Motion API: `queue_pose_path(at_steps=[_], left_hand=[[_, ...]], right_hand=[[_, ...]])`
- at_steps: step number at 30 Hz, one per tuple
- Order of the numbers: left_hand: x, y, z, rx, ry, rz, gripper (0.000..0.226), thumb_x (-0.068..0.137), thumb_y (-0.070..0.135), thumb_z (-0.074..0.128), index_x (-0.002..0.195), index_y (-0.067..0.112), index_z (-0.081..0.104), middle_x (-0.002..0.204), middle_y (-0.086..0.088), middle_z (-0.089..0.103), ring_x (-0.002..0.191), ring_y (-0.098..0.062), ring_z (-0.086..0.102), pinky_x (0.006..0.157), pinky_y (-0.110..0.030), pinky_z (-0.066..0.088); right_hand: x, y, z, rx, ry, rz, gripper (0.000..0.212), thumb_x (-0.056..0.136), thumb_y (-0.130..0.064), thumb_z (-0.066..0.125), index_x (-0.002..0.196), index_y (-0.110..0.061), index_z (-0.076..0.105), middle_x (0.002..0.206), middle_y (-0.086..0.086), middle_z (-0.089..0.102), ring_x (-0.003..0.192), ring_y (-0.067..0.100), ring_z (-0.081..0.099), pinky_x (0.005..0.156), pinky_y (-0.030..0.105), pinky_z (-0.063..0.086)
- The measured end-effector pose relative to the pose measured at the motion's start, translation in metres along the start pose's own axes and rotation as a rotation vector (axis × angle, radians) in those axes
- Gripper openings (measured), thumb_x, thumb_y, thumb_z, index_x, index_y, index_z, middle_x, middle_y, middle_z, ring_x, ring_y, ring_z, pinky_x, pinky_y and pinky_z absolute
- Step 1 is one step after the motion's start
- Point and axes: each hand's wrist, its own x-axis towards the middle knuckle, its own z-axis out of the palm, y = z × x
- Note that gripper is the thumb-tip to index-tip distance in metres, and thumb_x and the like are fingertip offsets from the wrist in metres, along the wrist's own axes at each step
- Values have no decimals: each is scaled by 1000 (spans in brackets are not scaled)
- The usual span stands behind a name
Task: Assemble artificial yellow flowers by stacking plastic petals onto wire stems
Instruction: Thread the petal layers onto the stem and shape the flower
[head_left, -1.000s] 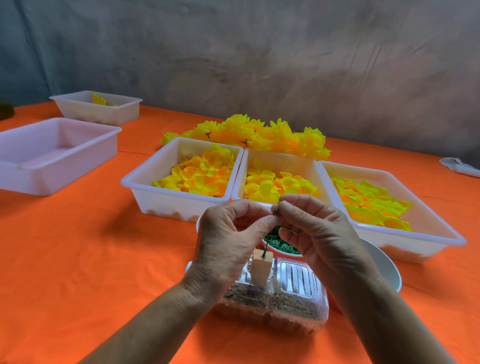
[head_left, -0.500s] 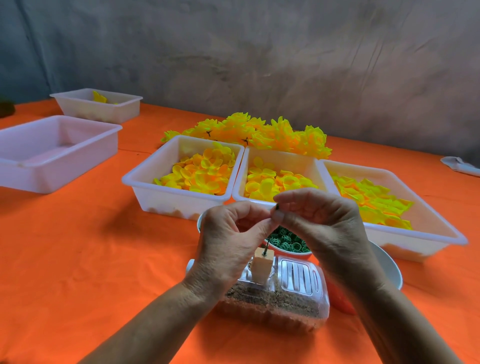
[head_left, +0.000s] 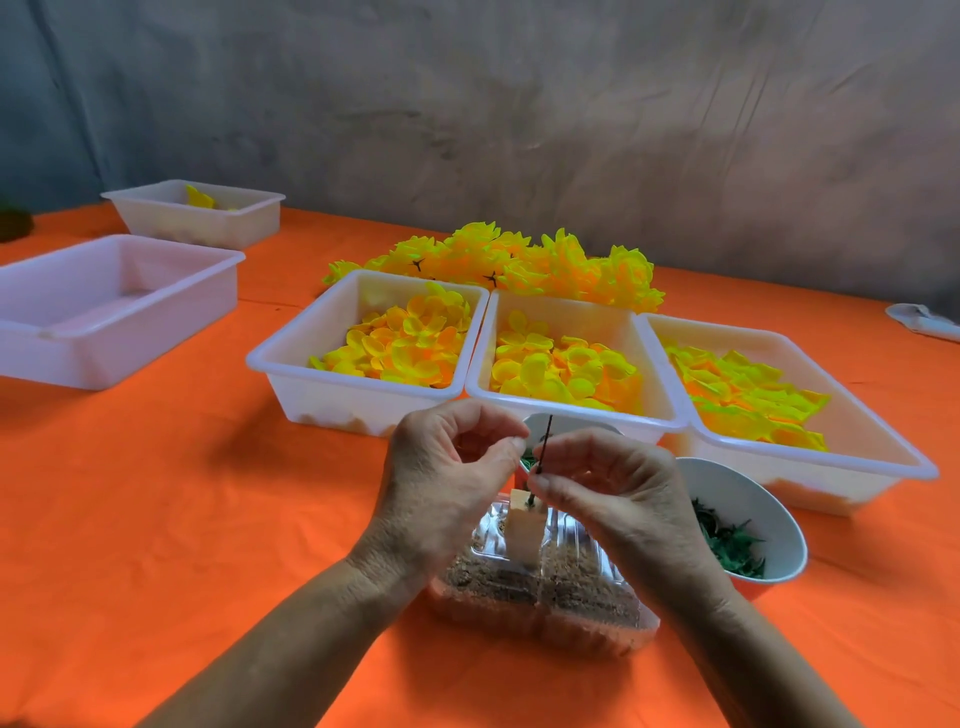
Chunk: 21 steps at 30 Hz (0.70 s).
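**Wire stem up, no petals yet**

Since a sec ago our hands dropped lower & the wire stem (head_left: 544, 444) now pokes up between them. It stands in a small block (head_left: 524, 530) on a clear box (head_left: 540, 597). Right hand (head_left: 613, 493) pinches it low down. Left hand (head_left: 447, 478) is curled w/ thumb near fingertip; we can't tell if it holds anything. Step: stem set. Next we prob. need a petal from the middle tray (head_left: 571, 410), hole lined up w/ the tip.

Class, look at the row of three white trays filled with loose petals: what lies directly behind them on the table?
A heap of finished yellow flowers lies behind the three trays. The tray walls hide its lower front edge.
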Motion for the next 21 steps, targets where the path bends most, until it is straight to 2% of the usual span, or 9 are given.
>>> queue_pose_path(at_steps=[3,6,7,9,11,13,17,19,21], left_hand=[[7,-4,-2,44,5,-20,20,79,2,70,72,21,71,70,0,72,68,-16,69,66,-28,57],[29,-10,-11,155,50,-8,20,80,6,70,70,24,69,63,9,68,60,1,61,61,-15,50],[42,-13,-16,221,75,7,18,80,7,69,72,23,70,65,10,67,60,2,59,61,-15,48],[74,-21,-28,393,109,10,11,81,6,66,80,15,72,77,-1,71,71,-9,64,69,-21,50],[111,-31,-43,623,90,-53,14,83,6,61,88,11,74,92,-9,73,89,-24,66,80,-32,52],[143,-41,-56,810,-8,-168,19,85,5,58,94,11,73,103,-12,71,99,-30,63,85,-39,51],[179,-58,-64,973,-320,-304,21,89,7,57,105,10,71,114,-10,67,105,-26,60,86,-33,48],[186,-67,-60,1005,-447,-331,22,90,10,58,109,9,71,113,-9,66,101,-22,59,80,-29,47],[190,-76,-54,989,-528,-372,22,89,10,62,109,7,71,106,-12,65,91,-19,56,67,-26,45]], right_hand=[[0,2,-3,-66,-28,-6,28,69,6,76,68,-21,73,70,2,72,63,8,65,63,19,52],[2,0,-6,-160,-64,-30,31,70,3,77,67,-28,73,70,-3,72,62,4,63,61,17,50],[3,-1,-7,-173,-70,-24,31,70,2,77,67,-28,73,71,-4,73,62,4,63,62,18,51],[4,-3,-8,-192,-81,-6,29,70,0,78,68,-29,74,72,-4,73,65,5,65,66,24,52],[5,-4,-9,-192,-97,9,25,70,-1,78,70,-25,74,74,-1,73,67,9,66,70,30,53],[6,-6,-11,-175,-116,22,21,71,0,77,72,-20,75,76,2,73,69,12,67,71,34,54],[9,-5,-13,-132,-145,64,18,71,-2,77,79,-18,75,77,6,73,71,20,68,73,40,54],[10,-4,-15,-126,-152,80,18,71,-4,78,79,-20,75,76,6,73,70,19,67,71,36,54],[11,-3,-16,-135,-173,88,18,72,-4,78,78,-21,75,75,5,73,70,18,67,71,34,54]])
